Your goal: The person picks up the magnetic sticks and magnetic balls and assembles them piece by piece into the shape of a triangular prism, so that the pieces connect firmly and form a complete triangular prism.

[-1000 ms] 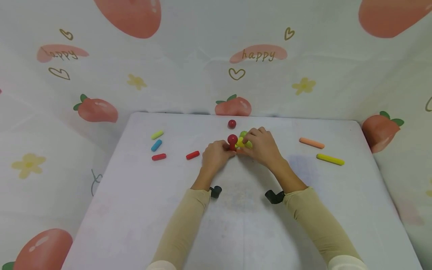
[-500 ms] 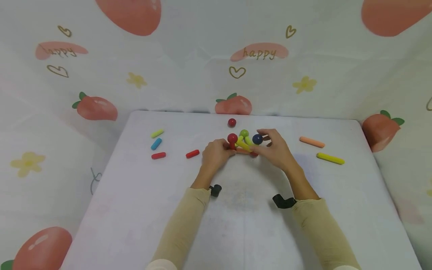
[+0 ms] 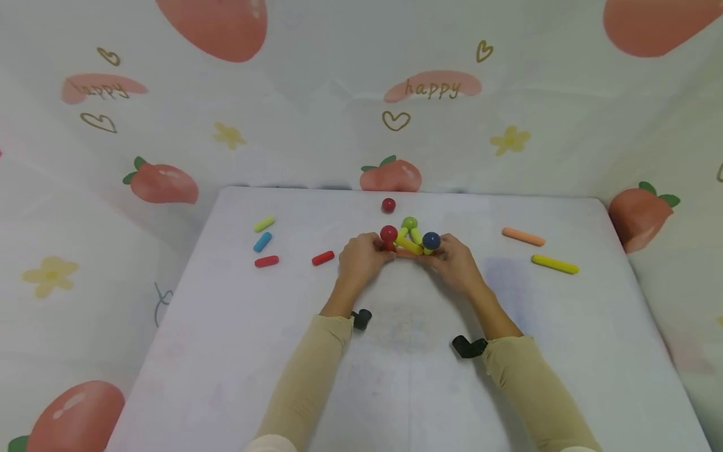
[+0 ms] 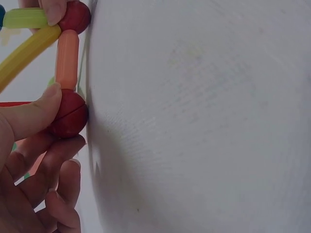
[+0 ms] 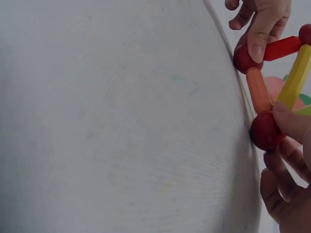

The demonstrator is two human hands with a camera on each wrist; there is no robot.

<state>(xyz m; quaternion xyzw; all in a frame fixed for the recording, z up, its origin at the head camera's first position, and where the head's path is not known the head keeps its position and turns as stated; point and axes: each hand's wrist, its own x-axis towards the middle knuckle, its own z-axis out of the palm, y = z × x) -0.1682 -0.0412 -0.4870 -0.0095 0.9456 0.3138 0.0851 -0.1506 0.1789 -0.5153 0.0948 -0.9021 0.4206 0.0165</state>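
Note:
A frame of coloured rods and balls stands at the back middle of the table. My left hand (image 3: 358, 257) pinches its near-left red ball (image 4: 70, 116) between thumb and fingers. At the near-right corner, my right hand (image 3: 457, 265) pinches another red ball (image 5: 265, 132). An orange rod (image 4: 67, 60) joins these two balls. A red rod (image 5: 283, 48) rises to an upper red ball (image 3: 388, 234). The blue ball (image 3: 431, 240) sits atop a light green rod (image 4: 26, 18) at the right corner. A yellow rod (image 3: 409, 245) slants between corners; a green ball (image 3: 409, 223) is behind.
A loose red ball (image 3: 388, 205) lies behind the frame. To the left are a lime rod (image 3: 263, 224), a blue rod (image 3: 262, 242) and two red rods (image 3: 267, 261). An orange rod (image 3: 523, 236) and a yellow rod (image 3: 555, 263) lie right on the white table (image 3: 407, 376).
My right hand first drew back to the right, uncovering the blue ball at its fingers, then lowered to the near-right red ball. The blue ball came down slightly. My left hand stayed put.

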